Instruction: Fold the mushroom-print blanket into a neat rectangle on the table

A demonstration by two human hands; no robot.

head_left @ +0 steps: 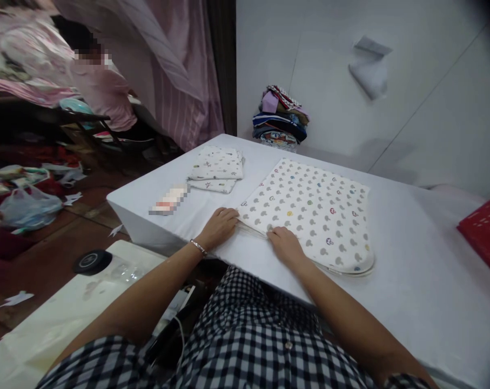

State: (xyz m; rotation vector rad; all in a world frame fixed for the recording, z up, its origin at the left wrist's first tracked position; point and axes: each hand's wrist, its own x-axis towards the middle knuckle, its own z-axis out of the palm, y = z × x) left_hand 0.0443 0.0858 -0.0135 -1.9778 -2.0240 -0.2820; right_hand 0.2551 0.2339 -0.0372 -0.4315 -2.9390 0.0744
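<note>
A folded white cloth [309, 210] printed with grey mushroom shapes and a few coloured ones lies flat on the white table [415, 259]. My left hand [221, 228] holds its near left corner, fingers closed with the thumb side hidden. Along the near edge, my right hand [286, 246] has its fingers curled over the cloth, gripping the layers. Several layers show beneath the top one at that edge, and the right end is rounded. Farther left sits a smaller stack of folded printed cloth [216, 168], apart from both hands.
A blurred-out flat item [169, 200] lies near the table's left edge. Folded clothes [280, 119] are piled by the wall behind. A red crate [485, 232] stands at the right. At left are a side surface with a black round lid [92, 262] and a seated person [107, 92].
</note>
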